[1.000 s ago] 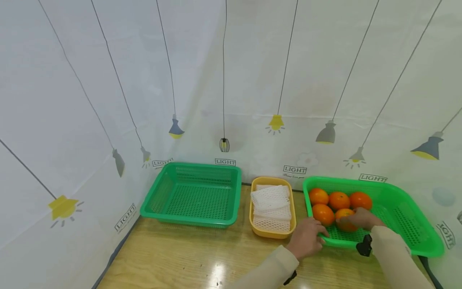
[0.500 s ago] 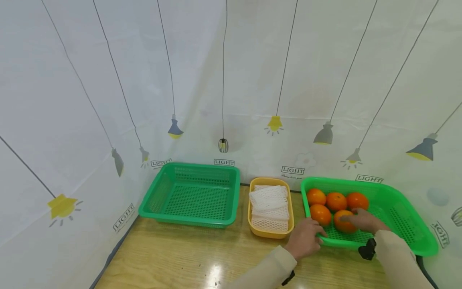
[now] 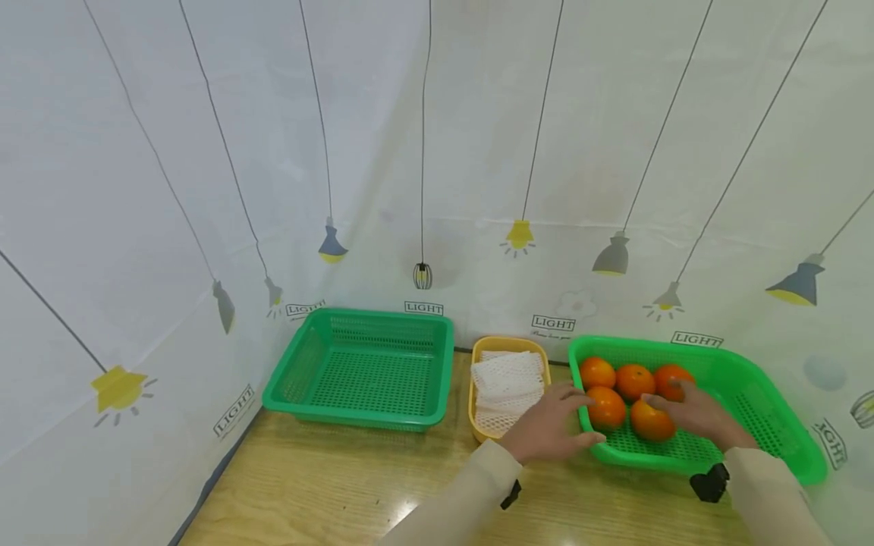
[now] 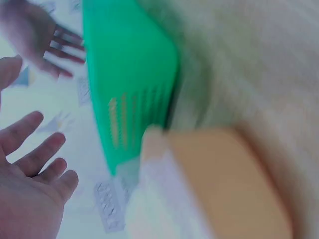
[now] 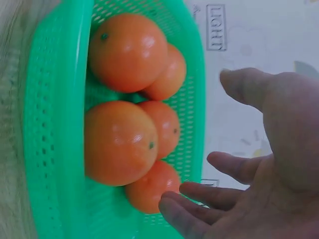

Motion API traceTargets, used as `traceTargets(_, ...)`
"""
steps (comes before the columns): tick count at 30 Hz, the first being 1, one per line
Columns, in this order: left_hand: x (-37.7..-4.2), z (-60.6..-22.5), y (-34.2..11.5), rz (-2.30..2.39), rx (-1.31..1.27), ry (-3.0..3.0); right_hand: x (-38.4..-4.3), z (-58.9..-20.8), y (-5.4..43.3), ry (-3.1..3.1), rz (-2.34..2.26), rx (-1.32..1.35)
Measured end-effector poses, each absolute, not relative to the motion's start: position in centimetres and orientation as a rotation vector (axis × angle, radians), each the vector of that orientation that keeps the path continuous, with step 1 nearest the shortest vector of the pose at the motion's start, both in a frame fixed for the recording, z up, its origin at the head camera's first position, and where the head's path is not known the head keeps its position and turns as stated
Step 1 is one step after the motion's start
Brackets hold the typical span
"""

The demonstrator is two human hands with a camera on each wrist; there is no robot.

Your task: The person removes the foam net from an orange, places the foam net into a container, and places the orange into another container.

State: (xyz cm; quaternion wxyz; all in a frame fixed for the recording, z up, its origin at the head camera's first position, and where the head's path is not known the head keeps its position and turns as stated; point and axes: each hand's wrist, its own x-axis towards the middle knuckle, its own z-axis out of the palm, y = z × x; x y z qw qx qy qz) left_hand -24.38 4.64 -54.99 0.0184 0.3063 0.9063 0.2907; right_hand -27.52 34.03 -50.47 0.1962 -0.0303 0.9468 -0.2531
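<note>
Several oranges (image 3: 652,421) lie grouped at the left end of a bright green basket (image 3: 751,394). Over that basket hovers my right hand (image 3: 706,415), fingers spread, just right of the front orange. In the right wrist view the right hand (image 5: 259,174) holds nothing, and the oranges (image 5: 122,144) sit to the left of it. My left hand (image 3: 546,428) reaches over the gap between the yellow basket (image 3: 476,428) and the bright green one, near its left rim. The left wrist view has the left hand (image 4: 35,184) with fingers apart and nothing in them.
White foam net sleeves (image 3: 508,379) are stacked in the yellow basket. Farther left stands a darker green basket (image 3: 375,379) with nothing in it. All stand on a wooden table (image 3: 328,485) against a white lamp-printed backdrop (image 3: 478,114).
My left hand has come off the front left rim of the bright green basket, shifting left with its fingers spread. The right hand has drawn slightly up and right, off the front orange.
</note>
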Motion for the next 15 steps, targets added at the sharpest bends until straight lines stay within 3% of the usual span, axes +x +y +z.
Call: traceTargets(15, -25.1, -51.8, -8.1, 1.15, 0.71, 3.142, -24.4, -48.3, 31.4, 2.881, -0.819, -0.128)
